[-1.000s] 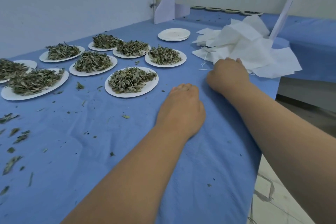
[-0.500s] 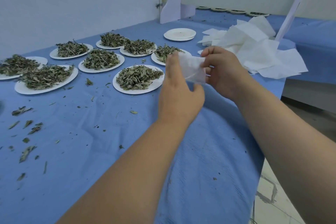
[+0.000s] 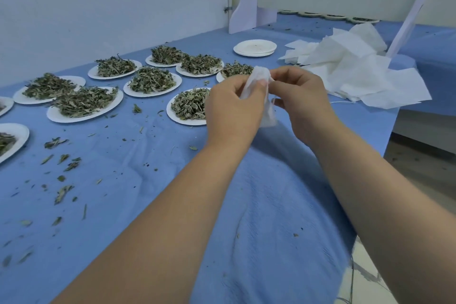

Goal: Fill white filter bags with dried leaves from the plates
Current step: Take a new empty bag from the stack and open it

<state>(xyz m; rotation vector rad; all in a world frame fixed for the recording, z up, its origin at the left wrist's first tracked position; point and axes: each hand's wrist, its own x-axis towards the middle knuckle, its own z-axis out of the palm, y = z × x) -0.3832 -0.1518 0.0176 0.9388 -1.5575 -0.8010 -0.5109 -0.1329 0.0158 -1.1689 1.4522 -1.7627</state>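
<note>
Readable text, labels, brands, numbers, signs: none is showing. Surfaces that are appearing blank:
- round white paper plates [image 3: 74,118] of dried leaves, left
- single thin white filter bag [image 3: 269,116], centre
- loose heap of white filter bags [image 3: 357,69], far right
- blue cloth table cover [image 3: 271,205]
</note>
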